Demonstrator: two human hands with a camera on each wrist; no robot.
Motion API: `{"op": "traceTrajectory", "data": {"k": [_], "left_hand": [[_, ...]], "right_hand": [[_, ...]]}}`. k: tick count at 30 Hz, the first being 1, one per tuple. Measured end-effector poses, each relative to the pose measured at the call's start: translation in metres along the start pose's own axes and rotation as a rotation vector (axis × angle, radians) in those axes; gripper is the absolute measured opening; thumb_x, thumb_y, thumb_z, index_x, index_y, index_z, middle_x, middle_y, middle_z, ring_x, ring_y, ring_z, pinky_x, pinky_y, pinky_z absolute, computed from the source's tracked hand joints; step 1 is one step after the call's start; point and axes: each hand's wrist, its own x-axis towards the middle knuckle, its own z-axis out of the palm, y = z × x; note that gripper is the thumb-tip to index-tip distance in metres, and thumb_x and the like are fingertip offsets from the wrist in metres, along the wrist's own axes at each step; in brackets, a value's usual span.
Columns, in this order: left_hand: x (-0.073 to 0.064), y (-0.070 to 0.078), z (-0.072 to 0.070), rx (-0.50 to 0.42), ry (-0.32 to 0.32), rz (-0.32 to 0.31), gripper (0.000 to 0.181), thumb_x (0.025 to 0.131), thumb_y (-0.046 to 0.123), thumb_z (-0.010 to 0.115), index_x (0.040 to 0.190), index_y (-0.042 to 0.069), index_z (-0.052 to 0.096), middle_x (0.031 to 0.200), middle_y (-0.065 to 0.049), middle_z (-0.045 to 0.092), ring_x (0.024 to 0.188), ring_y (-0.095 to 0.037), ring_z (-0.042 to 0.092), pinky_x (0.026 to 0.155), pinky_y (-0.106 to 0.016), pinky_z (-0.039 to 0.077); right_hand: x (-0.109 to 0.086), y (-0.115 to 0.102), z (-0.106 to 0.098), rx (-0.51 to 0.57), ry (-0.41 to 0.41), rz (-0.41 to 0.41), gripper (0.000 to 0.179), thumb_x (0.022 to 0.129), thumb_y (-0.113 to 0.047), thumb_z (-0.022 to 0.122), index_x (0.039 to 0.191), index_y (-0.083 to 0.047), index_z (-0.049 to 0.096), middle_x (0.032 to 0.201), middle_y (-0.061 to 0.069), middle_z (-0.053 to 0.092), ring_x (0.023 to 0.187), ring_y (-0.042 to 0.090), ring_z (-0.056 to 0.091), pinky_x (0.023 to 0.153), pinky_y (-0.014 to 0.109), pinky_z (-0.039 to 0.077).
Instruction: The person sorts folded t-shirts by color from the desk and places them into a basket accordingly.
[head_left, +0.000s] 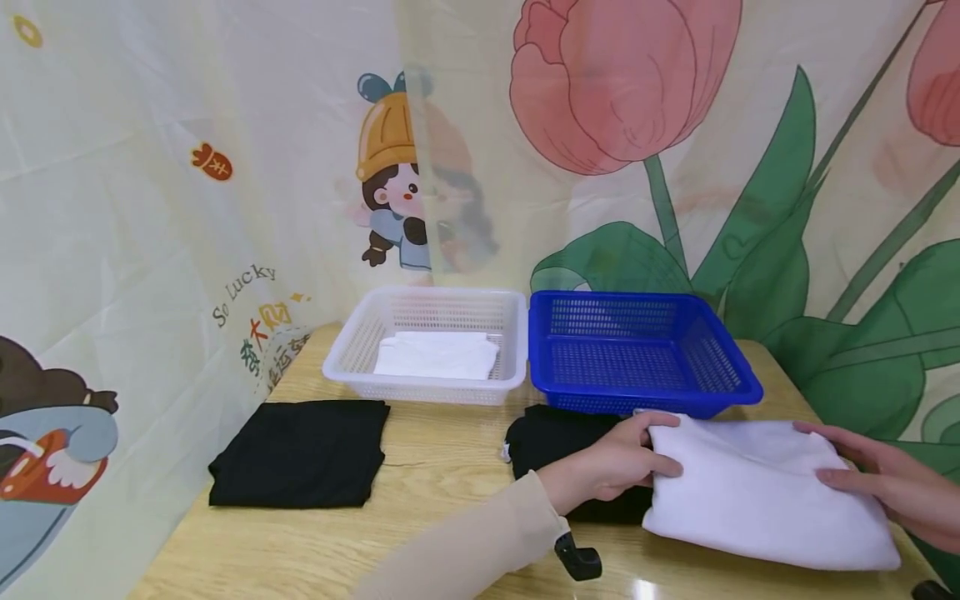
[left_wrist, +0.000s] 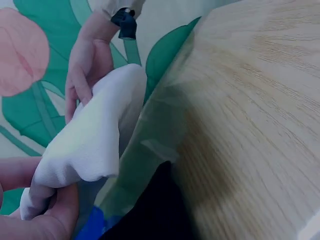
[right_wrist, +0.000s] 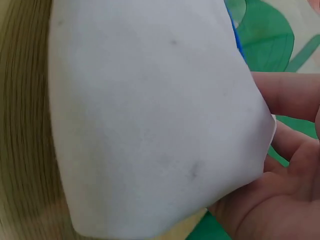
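A folded white cloth (head_left: 757,492), perhaps a garment, is lifted at the right side of the table between both hands. The left hand (head_left: 615,462) pinches its left edge between thumb and fingers. At its right edge the right hand (head_left: 892,483) grips it the same way, thumb on the near face. In the right wrist view the white cloth (right_wrist: 150,120) shows a few faint grey marks. Partly hidden behind the left hand and the white cloth lies a folded black cloth (head_left: 562,433). Another folded black cloth (head_left: 300,454) lies flat at the left.
A white plastic basket (head_left: 360,379) at the back holds a folded white cloth (head_left: 435,356). Beside it on the right stands a blue plastic basket (head_left: 645,367), with no cloth seen in it. The wooden table (head_left: 420,483) meets a printed curtain (head_left: 300,167) behind.
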Motion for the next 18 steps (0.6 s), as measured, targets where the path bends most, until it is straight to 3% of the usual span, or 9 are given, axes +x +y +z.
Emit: {"op": "traceTrajectory", "data": {"k": [3, 5, 7, 14, 18], "left_hand": [[-0.014, 0.01, -0.024, 0.027, -0.033, 0.007, 0.059, 0.094, -0.012, 0.07, 0.141, 0.022, 0.061, 0.114, -0.006, 0.065, 0.1, -0.022, 0.069, 0.093, -0.05, 0.06], [-0.026, 0.016, -0.042, 0.053, -0.047, 0.007, 0.058, 0.095, -0.009, 0.07, 0.142, 0.023, 0.06, 0.117, -0.006, 0.066, 0.102, -0.022, 0.069, 0.093, -0.047, 0.06], [-0.038, 0.02, -0.061, 0.083, -0.063, 0.004, 0.058, 0.096, -0.007, 0.071, 0.144, 0.023, 0.059, 0.12, -0.007, 0.066, 0.104, -0.021, 0.068, 0.092, -0.045, 0.06], [-0.07, 0.022, -0.131, 0.146, -0.106, 0.007, 0.06, 0.098, -0.005, 0.068, 0.152, 0.017, 0.053, 0.131, -0.01, 0.064, 0.11, -0.022, 0.067, 0.093, -0.039, 0.059], [-0.092, 0.023, -0.173, 0.157, -0.101, 0.01, 0.063, 0.097, -0.005, 0.068, 0.154, 0.016, 0.05, 0.137, -0.013, 0.061, 0.113, -0.024, 0.066, 0.094, -0.042, 0.059]], "right_hand": [[0.001, -0.013, 0.016, 0.069, -0.039, -0.039, 0.07, 0.113, -0.03, 0.055, 0.17, -0.031, 0.016, 0.166, 0.036, -0.003, 0.11, -0.006, 0.052, 0.088, 0.036, 0.058], [0.004, -0.021, 0.029, 0.098, -0.063, -0.064, 0.068, 0.113, -0.028, 0.054, 0.17, -0.032, 0.017, 0.169, 0.032, -0.006, 0.107, -0.016, 0.047, 0.089, 0.034, 0.056], [0.008, -0.03, 0.045, 0.138, -0.085, -0.079, 0.07, 0.113, -0.026, 0.055, 0.17, -0.026, 0.016, 0.171, 0.029, -0.007, 0.109, -0.017, 0.046, 0.09, 0.034, 0.056], [0.023, -0.059, 0.105, 0.254, -0.18, -0.207, 0.072, 0.112, -0.018, 0.056, 0.17, -0.013, 0.015, 0.172, 0.027, -0.011, 0.121, 0.014, 0.058, 0.093, 0.034, 0.058], [0.031, -0.08, 0.136, 0.285, -0.242, -0.307, 0.073, 0.111, -0.015, 0.057, 0.17, -0.01, 0.014, 0.173, 0.026, -0.009, 0.118, 0.014, 0.063, 0.094, 0.033, 0.058]]}}
